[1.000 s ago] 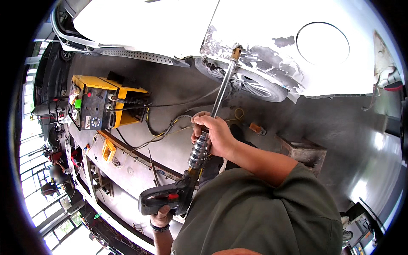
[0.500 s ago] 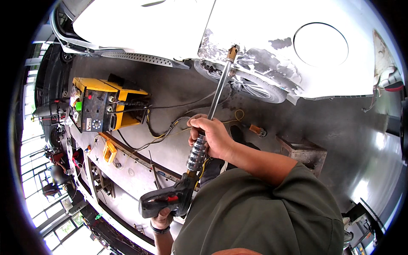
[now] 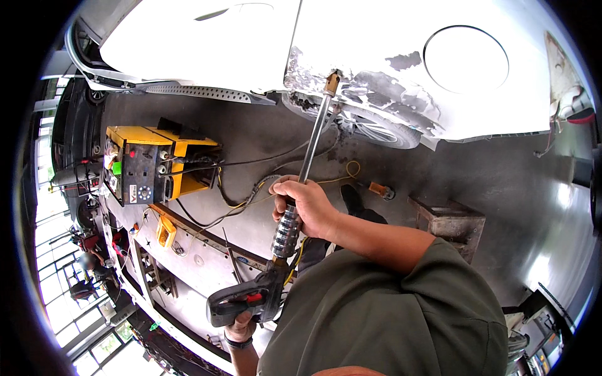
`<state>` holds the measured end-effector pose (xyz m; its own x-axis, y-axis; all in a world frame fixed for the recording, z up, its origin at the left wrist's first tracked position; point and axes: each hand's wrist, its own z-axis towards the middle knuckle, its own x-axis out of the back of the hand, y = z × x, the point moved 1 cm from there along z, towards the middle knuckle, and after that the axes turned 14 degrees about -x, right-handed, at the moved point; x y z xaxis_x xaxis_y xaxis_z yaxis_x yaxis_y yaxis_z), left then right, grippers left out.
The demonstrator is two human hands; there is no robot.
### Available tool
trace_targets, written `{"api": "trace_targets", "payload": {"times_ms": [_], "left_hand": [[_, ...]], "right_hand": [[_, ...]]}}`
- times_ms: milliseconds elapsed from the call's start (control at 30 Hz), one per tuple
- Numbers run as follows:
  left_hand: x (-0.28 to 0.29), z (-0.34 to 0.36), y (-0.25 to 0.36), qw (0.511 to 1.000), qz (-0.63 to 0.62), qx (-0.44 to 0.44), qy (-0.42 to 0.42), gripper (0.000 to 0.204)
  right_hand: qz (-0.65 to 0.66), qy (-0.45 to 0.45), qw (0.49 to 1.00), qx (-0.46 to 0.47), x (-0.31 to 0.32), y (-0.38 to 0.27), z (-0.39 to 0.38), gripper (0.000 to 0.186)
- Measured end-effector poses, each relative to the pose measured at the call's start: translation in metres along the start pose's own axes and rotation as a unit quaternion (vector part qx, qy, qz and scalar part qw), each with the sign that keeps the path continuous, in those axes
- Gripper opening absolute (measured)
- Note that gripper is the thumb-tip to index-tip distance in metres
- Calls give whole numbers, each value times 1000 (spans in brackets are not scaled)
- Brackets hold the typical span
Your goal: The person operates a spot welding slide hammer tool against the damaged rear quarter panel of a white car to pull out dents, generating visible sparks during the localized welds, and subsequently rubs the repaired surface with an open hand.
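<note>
My right hand is closed around the shaft of a long dent-puller tool, just above its chrome ribbed sliding weight. My left hand grips the tool's black handle, which has a red trigger, at the lower middle. The shaft angles up and right to a brass-coloured tip at the scuffed, partly grey lower edge of a white car panel above the rear wheel. Whether the tip is fixed to the panel I cannot tell.
A yellow-and-black machine with cables stands at left, beside a steel platform holding a yellow case. An orange grinder lies on the floor near a metal box. A dark car and a person are far left.
The view has shifted slightly, and the tool and both hands sit a little differently in it, the right hand further left. Both hands keep their hold. More of my dark shoe shows.
</note>
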<state>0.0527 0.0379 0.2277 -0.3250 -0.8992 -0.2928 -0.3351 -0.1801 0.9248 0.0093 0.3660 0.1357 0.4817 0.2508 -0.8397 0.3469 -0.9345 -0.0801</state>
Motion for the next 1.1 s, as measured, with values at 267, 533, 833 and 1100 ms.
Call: {"api": "trace_targets", "payload": {"times_ms": [267, 533, 833, 1100], "left_hand": [[7, 2, 2, 1000, 11, -4, -7, 58], [-9, 3, 16, 1000, 11, -7, 10, 54], [16, -8, 45, 996, 59, -56, 22, 59], [17, 2, 41, 996, 66, -52, -2, 55]], "right_hand": [[26, -3, 1000, -9, -1, -2, 1, 12], [-55, 8, 997, 52, 8, -67, 10, 40], [55, -50, 993, 91, -16, 24, -4, 23], [65, -29, 997, 24, -12, 28, 3, 12]]}}
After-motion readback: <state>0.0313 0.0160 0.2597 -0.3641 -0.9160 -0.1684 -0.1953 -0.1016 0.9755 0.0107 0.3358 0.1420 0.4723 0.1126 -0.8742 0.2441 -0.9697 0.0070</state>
